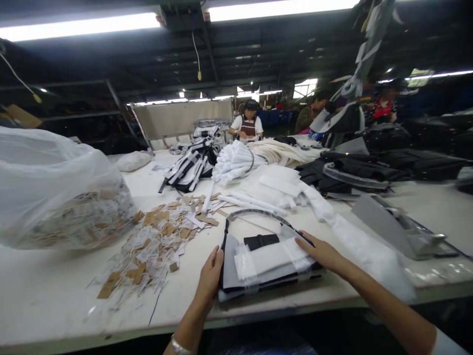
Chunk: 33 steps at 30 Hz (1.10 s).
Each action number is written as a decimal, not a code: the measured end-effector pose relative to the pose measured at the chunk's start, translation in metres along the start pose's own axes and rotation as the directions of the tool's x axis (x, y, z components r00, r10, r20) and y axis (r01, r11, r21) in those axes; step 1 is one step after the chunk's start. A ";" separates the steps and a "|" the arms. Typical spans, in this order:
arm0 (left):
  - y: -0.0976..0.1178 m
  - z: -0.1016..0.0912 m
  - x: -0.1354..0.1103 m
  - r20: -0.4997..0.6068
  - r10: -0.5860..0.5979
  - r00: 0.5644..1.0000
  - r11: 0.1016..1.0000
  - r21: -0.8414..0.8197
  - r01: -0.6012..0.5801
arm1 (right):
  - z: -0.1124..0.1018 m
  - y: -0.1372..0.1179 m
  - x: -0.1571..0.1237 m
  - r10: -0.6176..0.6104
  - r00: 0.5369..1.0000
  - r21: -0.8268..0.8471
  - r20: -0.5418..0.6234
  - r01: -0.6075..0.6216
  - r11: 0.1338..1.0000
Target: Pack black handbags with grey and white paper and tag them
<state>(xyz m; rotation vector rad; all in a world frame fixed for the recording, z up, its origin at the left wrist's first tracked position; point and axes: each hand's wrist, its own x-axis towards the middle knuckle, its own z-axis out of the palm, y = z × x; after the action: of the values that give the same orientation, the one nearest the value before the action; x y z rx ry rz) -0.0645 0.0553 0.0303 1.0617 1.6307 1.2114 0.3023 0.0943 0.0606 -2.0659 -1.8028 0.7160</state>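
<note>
A black handbag (231, 266) lies in front of me near the table's front edge, partly covered by pale grey sheeting. Its strap (254, 211), wrapped in clear plastic, arches up at the back. Across the bag's front sits a folded white wrap (271, 259), with a small black piece (260, 241) just behind it. My left hand (212, 271) grips the bag's left side, its thumb up and its other fingers partly hidden. At the right end, my right hand (320, 250) holds the bag, fingers reaching over its upper corner.
Loose paper tags (155, 234) are heaped left of the bag, beside a large clear plastic sack (62, 197). White wrapped rolls (234, 160) and black bags (332, 170) lie farther back. A grey tape dispenser (399, 227) stands to the right. A co-worker (248, 123) sits across the table.
</note>
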 end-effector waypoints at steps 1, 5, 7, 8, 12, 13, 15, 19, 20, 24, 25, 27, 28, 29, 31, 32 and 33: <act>0.000 0.004 0.001 -0.005 -0.009 1.000 1.000 -0.023 0.009 | 0.004 0.000 -0.004 -0.020 0.999 0.073 -0.030 0.022 0.997; 0.017 0.006 -0.009 -0.064 0.061 0.996 0.988 -0.139 -0.070 | 0.003 -0.016 -0.015 -0.154 0.945 0.299 -0.288 0.241 0.923; 0.033 -0.001 -0.014 -0.077 0.129 0.989 0.963 -0.228 -0.144 | 0.000 -0.025 -0.015 -0.205 0.892 0.327 -0.403 0.350 0.878; 0.042 -0.004 -0.016 -0.077 0.160 0.984 0.947 -0.271 -0.175 | -0.001 -0.028 -0.013 -0.217 0.874 0.332 -0.436 0.381 0.863; 0.079 -0.017 -0.018 -0.116 0.324 0.939 0.891 -0.298 -0.344 | 0.011 -0.035 0.000 -0.197 0.883 0.332 -0.426 0.355 0.874; 0.089 -0.019 -0.018 -0.123 0.372 0.920 0.873 -0.290 -0.392 | 0.016 -0.035 0.003 -0.198 0.886 0.321 -0.420 0.348 0.881; 0.111 -0.023 -0.018 -0.085 0.437 0.895 0.845 -0.301 -0.441 | 0.023 -0.037 0.008 -0.214 0.877 0.292 -0.430 0.359 0.886; 0.157 -0.025 -0.016 0.142 0.433 0.890 0.881 -0.275 -0.384 | 0.027 -0.040 0.013 -0.194 0.868 0.296 -0.457 0.355 0.887; 0.167 -0.025 -0.016 0.195 0.424 0.885 0.896 -0.229 -0.379 | 0.027 -0.040 0.014 -0.184 0.869 0.303 -0.459 0.348 0.887; 0.181 -0.022 -0.015 0.286 0.446 0.848 0.887 -0.015 -0.461 | 0.026 -0.038 0.013 -0.146 0.881 0.324 -0.451 0.314 0.892; 0.178 -0.021 -0.016 0.282 0.460 0.842 0.874 0.020 -0.485 | 0.026 -0.039 0.011 -0.140 0.883 0.329 -0.448 0.308 0.893; 0.166 -0.019 -0.017 0.261 0.466 0.845 0.866 0.059 -0.496 | 0.026 -0.041 0.005 -0.135 0.874 0.332 -0.466 0.315 0.889; 0.157 -0.019 -0.017 0.253 0.458 0.852 0.871 0.063 -0.487 | 0.025 -0.043 0.000 -0.136 0.856 0.326 -0.499 0.330 0.886; 0.149 -0.019 -0.018 0.250 0.448 0.858 0.878 0.057 -0.475 | 0.024 -0.046 -0.005 -0.138 0.825 0.311 -0.548 0.355 0.882; 0.133 -0.021 -0.018 0.257 0.436 0.862 0.885 0.049 -0.463 | 0.018 -0.054 -0.016 -0.151 0.732 0.257 -0.664 0.414 0.873; 0.127 -0.023 -0.017 0.264 0.430 0.863 0.887 0.051 -0.458 | 0.013 -0.059 -0.020 -0.164 0.683 0.224 -0.712 0.442 0.869; 0.122 -0.025 -0.016 0.273 0.419 0.866 0.892 0.056 -0.449 | 0.007 -0.065 -0.023 -0.180 0.640 0.192 -0.747 0.467 0.863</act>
<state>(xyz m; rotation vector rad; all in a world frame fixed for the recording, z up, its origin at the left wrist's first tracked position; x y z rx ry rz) -0.0647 0.0551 0.1558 1.6569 1.3116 1.2058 0.2426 0.0815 0.0928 -1.3929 -1.3758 0.0826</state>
